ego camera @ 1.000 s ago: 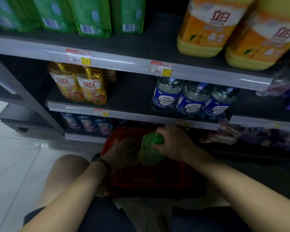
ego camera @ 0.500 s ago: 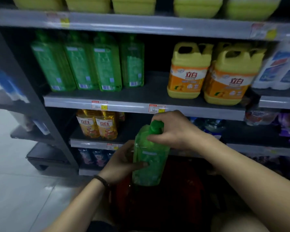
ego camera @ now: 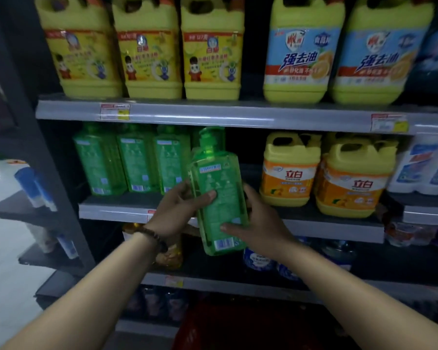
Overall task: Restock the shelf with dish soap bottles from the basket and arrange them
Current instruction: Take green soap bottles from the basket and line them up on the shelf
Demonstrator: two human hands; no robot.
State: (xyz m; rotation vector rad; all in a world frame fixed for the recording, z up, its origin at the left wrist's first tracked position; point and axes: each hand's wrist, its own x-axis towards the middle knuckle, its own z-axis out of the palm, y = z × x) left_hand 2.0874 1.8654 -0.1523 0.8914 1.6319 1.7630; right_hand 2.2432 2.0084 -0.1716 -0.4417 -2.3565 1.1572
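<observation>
On the top shelf stand three yellow jugs with yellow cartoon labels (ego camera: 152,51) at the left, side by side, and two yellow jugs with light-blue and red labels (ego camera: 304,50) at the right. One level down, right of centre, sit two yellow jugs with orange labels (ego camera: 290,170), and right of them white and blue bottles (ego camera: 425,168) at the frame's edge. Red-and-yellow price tags (ego camera: 115,111) are clipped to the grey shelf rails. Lower down, amber bottles (ego camera: 171,253) show at the left and clear bottles with blue labels (ego camera: 259,258) to their right. At the far left, a side rack holds blue-and-white tubes (ego camera: 36,188) above pale floor tiles (ego camera: 3,274).
</observation>
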